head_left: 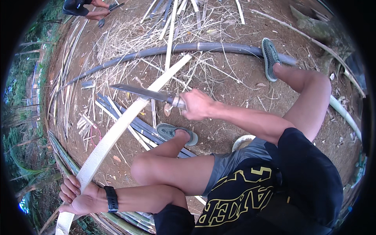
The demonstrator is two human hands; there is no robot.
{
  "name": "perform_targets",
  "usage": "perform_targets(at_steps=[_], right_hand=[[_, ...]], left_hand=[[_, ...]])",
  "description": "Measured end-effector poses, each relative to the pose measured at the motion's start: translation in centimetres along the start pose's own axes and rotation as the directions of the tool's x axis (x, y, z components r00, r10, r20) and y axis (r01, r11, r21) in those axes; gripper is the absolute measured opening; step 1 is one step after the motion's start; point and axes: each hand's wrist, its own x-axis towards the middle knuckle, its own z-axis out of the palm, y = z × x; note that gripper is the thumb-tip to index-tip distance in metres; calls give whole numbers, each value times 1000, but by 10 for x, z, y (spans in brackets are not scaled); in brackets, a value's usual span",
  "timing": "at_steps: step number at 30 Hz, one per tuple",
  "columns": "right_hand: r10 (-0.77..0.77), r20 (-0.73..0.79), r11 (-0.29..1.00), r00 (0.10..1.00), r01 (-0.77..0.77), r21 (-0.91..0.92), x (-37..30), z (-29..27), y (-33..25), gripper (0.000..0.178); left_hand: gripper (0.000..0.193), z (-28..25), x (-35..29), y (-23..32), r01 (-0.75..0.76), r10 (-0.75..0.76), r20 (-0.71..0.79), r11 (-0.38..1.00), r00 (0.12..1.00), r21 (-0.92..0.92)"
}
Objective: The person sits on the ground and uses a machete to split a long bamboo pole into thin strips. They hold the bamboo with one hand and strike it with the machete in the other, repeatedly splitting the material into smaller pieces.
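A long pale bamboo strip [102, 154] slants from the lower left up to the middle of the head view. Near its lower end, my left hand [78, 196] is wrapped round it, a black watch on the wrist. My right hand [196, 104] grips the handle of a large knife [135, 90]. The dark blade lies across the strip's upper part, touching or just over it, its tip pointing left. A small light shaving sits beside the blade. My palm hides part of the knife's handle.
A dark bamboo pole [156, 51] crosses the ground ahead, by my foot. Dark split strips [137, 124] lie beside my other shoe. Thin shavings [121, 39] litter the soil. Green poles [64, 156] lie at left. Another person [88, 9] is at the far left.
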Motion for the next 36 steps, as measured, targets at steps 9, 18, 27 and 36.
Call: perform_targets(at_steps=[9, 18, 27, 36], right_hand=[[115, 32, 992, 993, -117, 50, 11, -15, 25, 28], [36, -321, 999, 946, -42, -11, 18, 11, 49, 28], [-54, -268, 998, 962, 59, 11, 24, 0, 53, 50], [-8, -302, 1000, 953, 1, -21, 24, 5, 45, 57]], left_hand=[[58, 6, -14, 1, -27, 39, 136, 996, 990, -87], [52, 44, -12, -10, -70, 61, -65, 987, 996, -146], [50, 44, -17, 3, -121, 101, -121, 978, 987, -169], [50, 55, -13, 0, -127, 107, -140, 981, 984, -145]])
